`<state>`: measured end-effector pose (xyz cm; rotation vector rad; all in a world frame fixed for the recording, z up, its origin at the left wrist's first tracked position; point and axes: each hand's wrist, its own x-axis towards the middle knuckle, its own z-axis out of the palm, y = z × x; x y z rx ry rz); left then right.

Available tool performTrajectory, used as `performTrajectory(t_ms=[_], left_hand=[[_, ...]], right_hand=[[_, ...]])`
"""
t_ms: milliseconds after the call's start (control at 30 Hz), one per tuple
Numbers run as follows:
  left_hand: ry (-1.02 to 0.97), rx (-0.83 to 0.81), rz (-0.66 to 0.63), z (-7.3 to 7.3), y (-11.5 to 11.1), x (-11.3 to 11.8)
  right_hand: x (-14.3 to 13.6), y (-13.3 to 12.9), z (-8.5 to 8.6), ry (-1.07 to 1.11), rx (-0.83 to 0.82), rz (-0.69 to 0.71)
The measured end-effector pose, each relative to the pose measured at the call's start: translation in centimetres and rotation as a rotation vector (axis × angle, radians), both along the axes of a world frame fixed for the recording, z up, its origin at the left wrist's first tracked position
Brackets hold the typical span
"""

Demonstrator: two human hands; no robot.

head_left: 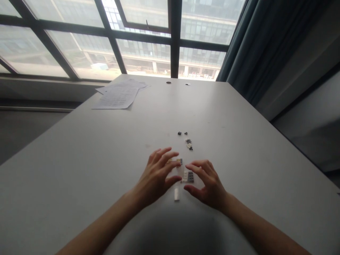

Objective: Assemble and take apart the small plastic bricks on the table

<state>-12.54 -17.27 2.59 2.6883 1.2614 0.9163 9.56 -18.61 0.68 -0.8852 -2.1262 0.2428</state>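
Note:
Both hands hover over a small group of toy building bricks on the white table. My left hand (161,171) is open, fingers spread, with nothing in it; it partly hides some small yellowish and blue bricks (180,161) behind its fingertips. My right hand (208,180) is open too, its thumb and fingers curved around the near side of a dark grey studded brick (190,177). White studded pieces (185,176) lie against the grey one's left side. Closer to me, a plain white block (176,194) rests between the two wrists.
Farther off lie small black pieces (179,133) and a cluster of grey and white pieces (188,143). Printed paper sheets (117,96) are at the far left of the white table (225,141). Windows stand beyond it, and a dark curtain (247,53) hangs at the right.

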Motion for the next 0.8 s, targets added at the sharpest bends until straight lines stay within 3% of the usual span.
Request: performTrajectory(t_ms=[133, 233, 333, 500, 633, 733, 800], left_hand=[[-0.024, -0.023, -0.079, -0.9, -2.2, 0.9], [-0.111, -0.082, -0.072, -1.7, -2.3, 1.0], [-0.283, -0.235, -0.106, -1.3, -2.2, 1.1], [-0.896, -0.689, -0.18, 0.3, -2.3, 1.2], [-1.352, -0.895, -0.209, -0.2, -2.5, 1.5], [-1.384, -0.935, -0.186, -0.5, -2.6, 1.6], [-1.222, -0.884, -0.156, -0.3, -2.6, 1.5]], right_hand=[[0.2, 0.4, -0.2, -0.049, 0.009, 0.102], [0.3, 0.4, -0.1, -0.068, 0.038, 0.117], [0.3, 0.4, 0.2, -0.017, 0.039, 0.163], [0.0, 0.0, 0.4, 0.143, 0.028, 0.134], [-0.1, -0.2, 0.0, 0.123, 0.038, 0.135], [-0.1, -0.3, 0.0, 0.11, 0.028, 0.15], [-0.1, -0.4, 0.4, 0.147, 0.003, 0.15]])
